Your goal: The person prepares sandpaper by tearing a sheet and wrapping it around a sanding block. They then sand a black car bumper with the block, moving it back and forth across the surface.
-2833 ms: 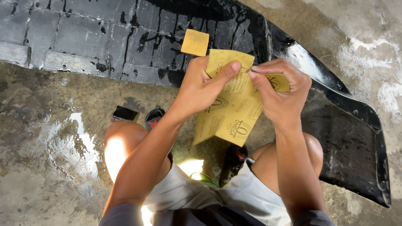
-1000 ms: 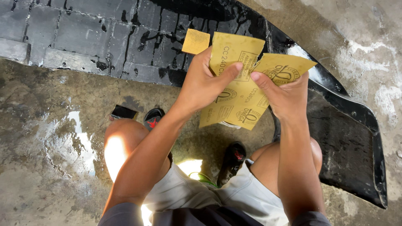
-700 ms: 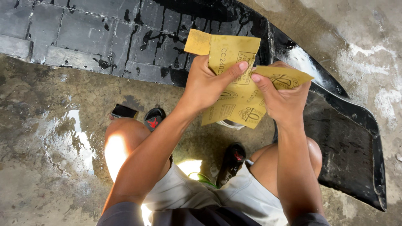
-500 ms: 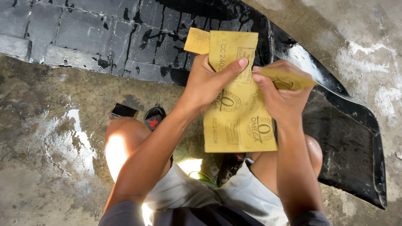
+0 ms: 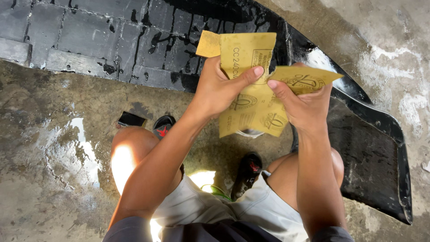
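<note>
While crouched over wet black bumper point(image 5: 134, 40), left hand point(image 5: 219, 87) + right hand point(image 5: 304, 105) pinching yellow sandpaper sheet point(image 5: 251, 96), mid-fold/tear; next needs firm crease.

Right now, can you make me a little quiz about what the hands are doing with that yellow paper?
1. True or false: both hands hold the yellow sandpaper sheet.
2. What lies on the wet concrete floor beyond the hands? A) a black car bumper B) a red bucket C) a wooden ladder
3. Fill in: the right hand bends one part of the sheet over, and the left hand pins the rest with its ____.

Key
1. True.
2. A, the black car bumper.
3. Thumb.
</note>
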Available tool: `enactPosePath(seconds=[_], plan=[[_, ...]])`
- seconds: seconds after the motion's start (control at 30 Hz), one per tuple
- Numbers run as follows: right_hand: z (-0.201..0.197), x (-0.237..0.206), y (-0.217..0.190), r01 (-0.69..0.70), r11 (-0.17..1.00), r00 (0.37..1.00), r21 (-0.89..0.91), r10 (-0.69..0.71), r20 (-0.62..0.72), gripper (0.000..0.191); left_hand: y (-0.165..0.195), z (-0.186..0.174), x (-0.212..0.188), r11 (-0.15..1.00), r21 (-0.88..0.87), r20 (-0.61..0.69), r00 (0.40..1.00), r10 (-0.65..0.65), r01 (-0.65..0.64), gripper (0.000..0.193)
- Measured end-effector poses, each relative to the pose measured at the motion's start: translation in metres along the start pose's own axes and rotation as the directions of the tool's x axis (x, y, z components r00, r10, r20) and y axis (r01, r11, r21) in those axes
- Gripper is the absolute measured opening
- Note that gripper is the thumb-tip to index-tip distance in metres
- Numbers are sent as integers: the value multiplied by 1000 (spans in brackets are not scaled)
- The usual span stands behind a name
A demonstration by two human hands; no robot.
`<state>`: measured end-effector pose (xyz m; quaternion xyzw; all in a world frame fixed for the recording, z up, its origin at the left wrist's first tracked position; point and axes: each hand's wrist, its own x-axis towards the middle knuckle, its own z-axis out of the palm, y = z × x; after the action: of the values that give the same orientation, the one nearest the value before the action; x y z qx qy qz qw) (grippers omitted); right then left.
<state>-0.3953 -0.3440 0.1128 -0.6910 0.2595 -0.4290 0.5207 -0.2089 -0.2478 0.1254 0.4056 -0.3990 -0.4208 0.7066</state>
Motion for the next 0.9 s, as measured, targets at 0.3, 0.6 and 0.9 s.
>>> enactPosePath(seconds=[0.3, 0.6, 0.9], plan=[[-1, 5, -9, -2, 992, 995, 129, -10, 95, 33, -5, -2, 3, 982, -184, -5, 999, -52, 50, 23], [-1, 8, -8, -57, 960, 996, 273, 38, 77, 34, -11, -3, 1, 993, 115, 66, 998, -20, 12, 22], [-1, 5, 7, 57, 944, 997, 324, -72, 36, 19, -16, 4, 3, 940, -318, 50, 992, -115, 124, 23]])
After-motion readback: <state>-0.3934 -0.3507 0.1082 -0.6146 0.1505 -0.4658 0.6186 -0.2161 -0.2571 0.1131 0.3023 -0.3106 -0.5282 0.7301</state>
